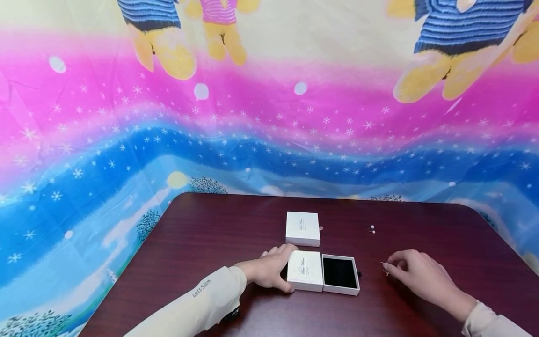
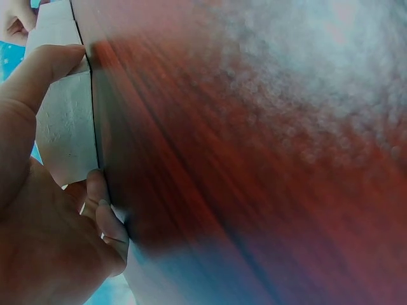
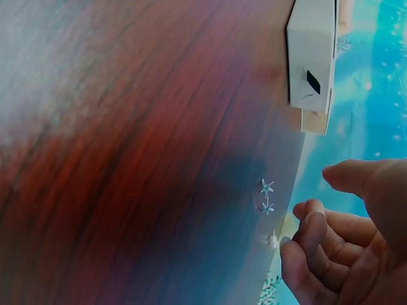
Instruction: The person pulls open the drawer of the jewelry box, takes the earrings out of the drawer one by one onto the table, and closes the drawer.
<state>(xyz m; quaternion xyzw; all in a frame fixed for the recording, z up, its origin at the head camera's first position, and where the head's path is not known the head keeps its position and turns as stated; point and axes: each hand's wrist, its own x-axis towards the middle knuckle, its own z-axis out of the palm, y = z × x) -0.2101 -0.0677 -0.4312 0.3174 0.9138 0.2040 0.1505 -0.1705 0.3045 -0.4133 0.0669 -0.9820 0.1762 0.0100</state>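
Note:
My left hand (image 1: 269, 269) grips the left end of a small white gift box (image 1: 306, 271), thumb on the near side and fingers behind. Its drawer (image 1: 357, 281), lined in black, is pulled out to the right. In the left wrist view the thumb presses the box's side (image 2: 67, 127). Right of the drawer, my right hand (image 1: 421, 276) hovers with loosely bent fingers beside two small silver star-shaped earrings (image 3: 266, 187). The right wrist view shows a gap between thumb and fingers, and the stars lie on the table apart from them.
A second white box (image 1: 302, 228), closed, sits behind the first one. Two pearl stud earrings (image 1: 372, 232) lie toward the back right of the dark wooden table (image 1: 227, 220). A patterned cloth (image 1: 261, 121) hangs behind the table's far edge.

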